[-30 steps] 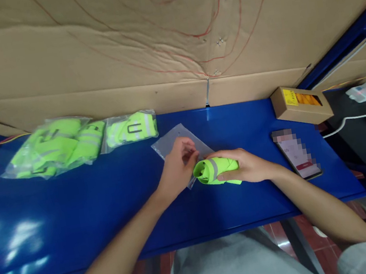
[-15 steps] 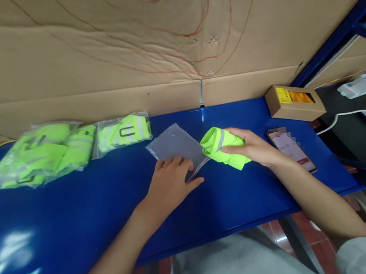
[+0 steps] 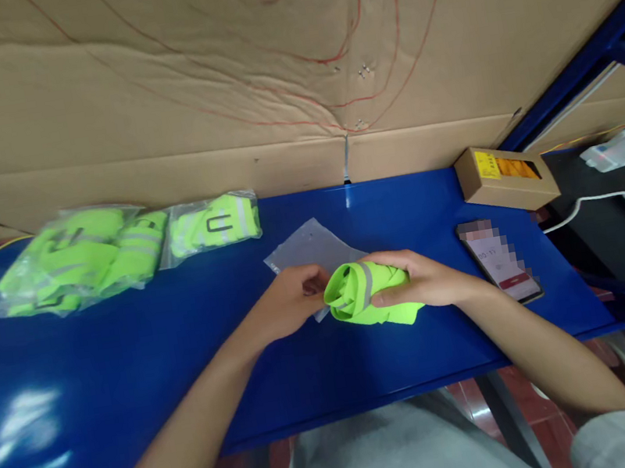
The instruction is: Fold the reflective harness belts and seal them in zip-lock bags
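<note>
My right hand (image 3: 426, 277) is wrapped around a folded, rolled neon-green reflective vest (image 3: 373, 295) with a grey stripe, held just above the table. My left hand (image 3: 285, 304) has its fingers curled in at the edge of a clear plastic bag (image 3: 314, 243), close to the left end of the roll. The bag lies flat, apparently without contents, and is partly covered by the left hand and the vest. Its pinched edge is mostly hidden by my fingers.
Several bagged neon-green vests (image 3: 79, 259) lie at the back left of the blue table (image 3: 150, 370), with a single bagged one (image 3: 216, 224) beside them. To the right are a phone (image 3: 501, 263) and a cardboard box (image 3: 505, 178). A cardboard wall (image 3: 148, 94) rises behind.
My right hand has brought the rolled vest left and nearer to me. My left hand, spread flat on the bag before, has curled its fingers at the bag's edge.
</note>
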### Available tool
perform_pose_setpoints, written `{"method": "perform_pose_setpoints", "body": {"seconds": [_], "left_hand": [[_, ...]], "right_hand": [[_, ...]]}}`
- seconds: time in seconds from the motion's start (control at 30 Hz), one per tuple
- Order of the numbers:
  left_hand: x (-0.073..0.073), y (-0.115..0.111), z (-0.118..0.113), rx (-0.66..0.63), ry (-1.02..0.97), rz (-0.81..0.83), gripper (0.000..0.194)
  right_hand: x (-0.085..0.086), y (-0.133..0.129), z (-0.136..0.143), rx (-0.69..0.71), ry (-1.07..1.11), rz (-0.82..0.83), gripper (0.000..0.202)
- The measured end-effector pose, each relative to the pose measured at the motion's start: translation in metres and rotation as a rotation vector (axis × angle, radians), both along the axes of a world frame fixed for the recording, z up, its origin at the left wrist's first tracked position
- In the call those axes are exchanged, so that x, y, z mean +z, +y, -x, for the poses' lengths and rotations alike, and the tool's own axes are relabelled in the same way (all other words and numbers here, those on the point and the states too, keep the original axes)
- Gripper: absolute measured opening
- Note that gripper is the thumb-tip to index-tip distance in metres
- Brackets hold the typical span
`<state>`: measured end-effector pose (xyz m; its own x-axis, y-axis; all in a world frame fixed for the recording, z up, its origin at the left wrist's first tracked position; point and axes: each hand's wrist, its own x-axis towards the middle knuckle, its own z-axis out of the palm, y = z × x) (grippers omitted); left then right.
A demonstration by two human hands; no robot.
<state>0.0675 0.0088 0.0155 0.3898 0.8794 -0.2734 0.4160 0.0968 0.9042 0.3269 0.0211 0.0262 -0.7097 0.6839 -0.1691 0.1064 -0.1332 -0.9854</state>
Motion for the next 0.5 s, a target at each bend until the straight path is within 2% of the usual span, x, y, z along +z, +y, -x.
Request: {"method": "perform_pose_setpoints", "body": {"seconds": [0.17,0.3,0.4,0.5], "left_hand": [[0.004,0.006,0.001,0.185,-0.253,0.154,0.034],[0.005,0.002,-0.006,0.303,-0.394,0.276,0.039],[0.006,0.000,-0.011,0.411,-0.460,0.307,0.039],[0.008,0.000,-0.012,0.494,-0.507,0.257,0.037]], "right_hand": [[0.001,0.002,-0.004,0.024,-0.003,-0.288,0.059],[0.000,0.001,-0.003,0.056,0.011,-0.537,0.057],[-0.003,0.000,-0.003,0.062,-0.021,-0.623,0.056],[-0.007,-0.001,-0.002,0.065,-0.071,-0.628,0.057]]}}
